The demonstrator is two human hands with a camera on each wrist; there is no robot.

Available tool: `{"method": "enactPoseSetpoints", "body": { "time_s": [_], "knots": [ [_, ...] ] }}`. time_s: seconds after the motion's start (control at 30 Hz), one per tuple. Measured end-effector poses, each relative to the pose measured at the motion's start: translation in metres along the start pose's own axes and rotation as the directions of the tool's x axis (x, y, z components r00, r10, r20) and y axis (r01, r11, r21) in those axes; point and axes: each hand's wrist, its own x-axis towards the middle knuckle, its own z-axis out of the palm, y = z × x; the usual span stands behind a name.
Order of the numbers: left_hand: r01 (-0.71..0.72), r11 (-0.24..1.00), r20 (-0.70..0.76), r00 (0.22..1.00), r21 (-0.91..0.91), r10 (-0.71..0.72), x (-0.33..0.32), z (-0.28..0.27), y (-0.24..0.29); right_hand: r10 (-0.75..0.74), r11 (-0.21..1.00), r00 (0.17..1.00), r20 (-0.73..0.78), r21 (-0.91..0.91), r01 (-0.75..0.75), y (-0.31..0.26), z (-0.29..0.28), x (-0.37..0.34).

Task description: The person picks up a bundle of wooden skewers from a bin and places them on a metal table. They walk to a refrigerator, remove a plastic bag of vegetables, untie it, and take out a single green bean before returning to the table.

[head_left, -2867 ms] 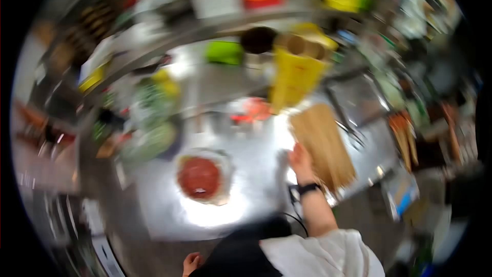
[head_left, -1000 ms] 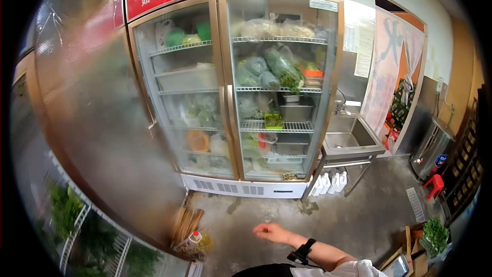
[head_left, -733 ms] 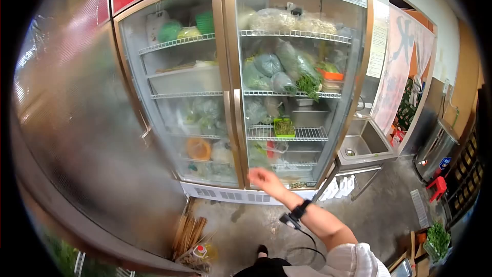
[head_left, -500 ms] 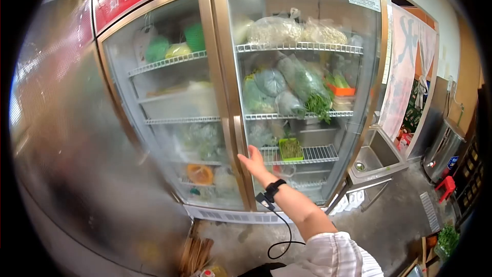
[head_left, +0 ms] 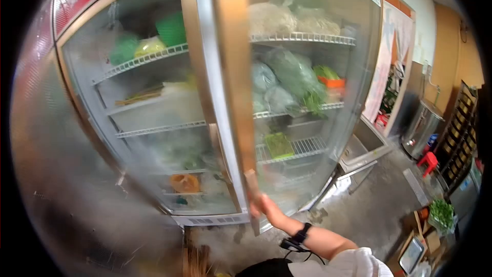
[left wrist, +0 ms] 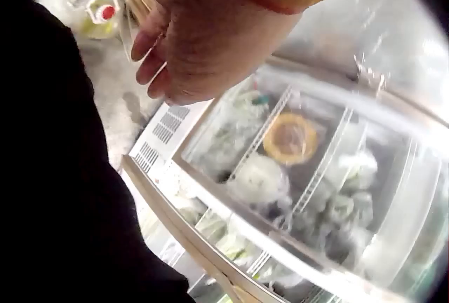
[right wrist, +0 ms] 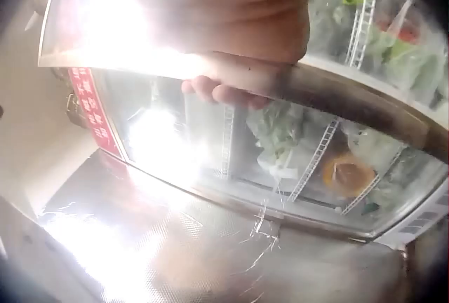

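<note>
The right hand (head_left: 264, 209) grips the handle (head_left: 251, 180) of the fridge's right glass door (head_left: 297, 184), which stands ajar. In the right wrist view the fingers (right wrist: 223, 94) of the right hand (right wrist: 224, 19) curl round the door's edge frame (right wrist: 337, 92). Behind the glass are shelves with bagged vegetables (head_left: 294, 72), a green tray (head_left: 278, 145) and an orange container (head_left: 332, 82). The left hand (left wrist: 210, 43) shows only in the left wrist view, fingers loosely bent and holding nothing, with the fridge beyond it.
The left glass door (head_left: 148, 102) is closed. A metal sink (head_left: 359, 149), a red stool (head_left: 427, 163), a steel cylinder (head_left: 421, 128) and a box of greens (head_left: 442, 214) stand to the right. Wooden sticks (head_left: 197, 261) lie low at the front.
The right hand has reached the handle and moved down and nearer with it. The right fridge door has swung partly out from its frame, and the view has come closer.
</note>
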Motion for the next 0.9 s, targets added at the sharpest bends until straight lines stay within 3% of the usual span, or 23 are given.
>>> {"method": "enactPoseSetpoints", "body": {
  "time_s": [0.1,0.13,0.17,0.2,0.27,0.33,0.37,0.43,0.5,0.53,0.57,0.63,0.7,0.73,0.77,0.8,0.83,0.87,0.9],
  "knots": [
    [-0.162,0.973,0.155,0.978,0.166,0.137,0.061,-0.009,0.017,0.207,0.973,0.977,0.04,0.095,-0.21,-0.022,-0.01,-0.108],
    [-0.235,0.958,0.189,0.961,0.164,0.203,0.041,-0.009,0.068,0.215,0.976,0.974,0.066,0.005,-0.216,-0.036,-0.019,-0.144],
    [-0.306,0.939,0.222,0.937,0.157,0.268,0.018,-0.01,0.121,0.337,0.938,0.935,-0.108,0.124,-0.324,-0.019,-0.031,-0.195],
    [-0.319,0.939,0.274,0.921,0.127,0.276,0.013,-0.006,0.149,0.369,0.925,0.856,-0.361,0.229,-0.303,-0.03,-0.03,-0.23],
    [-0.34,0.938,0.368,0.882,0.063,0.295,0.01,-0.001,0.182,0.351,0.933,0.507,-0.787,0.34,-0.117,-0.053,-0.028,-0.301],
    [-0.507,0.857,0.494,0.771,0.095,0.402,0.044,0.004,0.186,0.036,0.948,0.142,-0.989,0.078,0.307,-0.05,-0.045,-0.346],
    [-0.588,0.803,0.553,0.703,0.099,0.447,0.059,0.005,0.192,-0.13,0.94,-0.244,-0.961,-0.198,0.278,-0.07,-0.038,-0.335],
    [-0.67,0.729,0.573,0.655,0.139,0.492,0.055,0.002,0.246,-0.395,0.91,-0.012,-0.919,-0.393,0.132,-0.066,-0.081,-0.402],
    [-0.742,0.631,0.569,0.627,0.227,0.532,0.035,-0.001,0.324,-0.327,0.931,-0.115,-0.938,-0.34,0.131,-0.077,-0.113,-0.427],
    [-0.813,0.501,0.571,0.572,0.297,0.589,0.031,0.0,0.36,-0.291,0.94,-0.161,-0.943,-0.314,0.136,-0.081,-0.128,-0.436],
    [-0.861,0.358,0.576,0.509,0.362,0.64,0.029,0.002,0.394,-0.302,0.943,-0.171,-0.938,-0.32,0.088,-0.082,-0.141,-0.446],
    [-0.91,0.185,0.555,0.378,0.372,0.741,0.019,0.014,0.459,-0.329,0.943,-0.179,-0.927,-0.334,-0.004,-0.077,-0.162,-0.463],
    [-0.952,0.016,0.485,0.169,0.305,0.858,0.013,0.03,0.514,-0.34,0.939,-0.246,-0.908,-0.313,-0.14,-0.056,-0.184,-0.487],
    [-0.945,-0.001,0.422,0.145,0.328,0.895,0.007,0.038,0.535,-0.278,0.954,-0.323,-0.905,-0.298,0.014,-0.031,-0.195,-0.504],
    [-0.935,-0.021,0.358,0.115,0.354,0.926,-0.002,0.046,0.556,-0.122,0.977,-0.267,-0.956,-0.068,-0.201,-0.017,-0.182,-0.51],
    [-0.924,-0.039,0.296,0.081,0.38,0.952,-0.009,0.051,0.574,-0.125,0.972,-0.413,-0.902,-0.194,0.131,-0.025,-0.132,-0.435],
    [-0.876,-0.113,0.268,0.019,0.469,0.963,-0.014,0.052,0.59,0.02,0.978,-0.2,-0.98,-0.022,0.206,0.03,-0.124,-0.476],
    [-0.813,-0.179,0.243,-0.048,0.554,0.969,-0.019,0.054,0.605,0.311,0.949,0.038,-0.95,0.312,0.042,0.035,-0.108,-0.479],
    [-0.738,-0.232,0.223,-0.113,0.633,0.968,-0.023,0.055,0.62,0.595,0.803,0.209,-0.776,0.562,-0.199,0.04,-0.096,-0.478]
  ]
}}
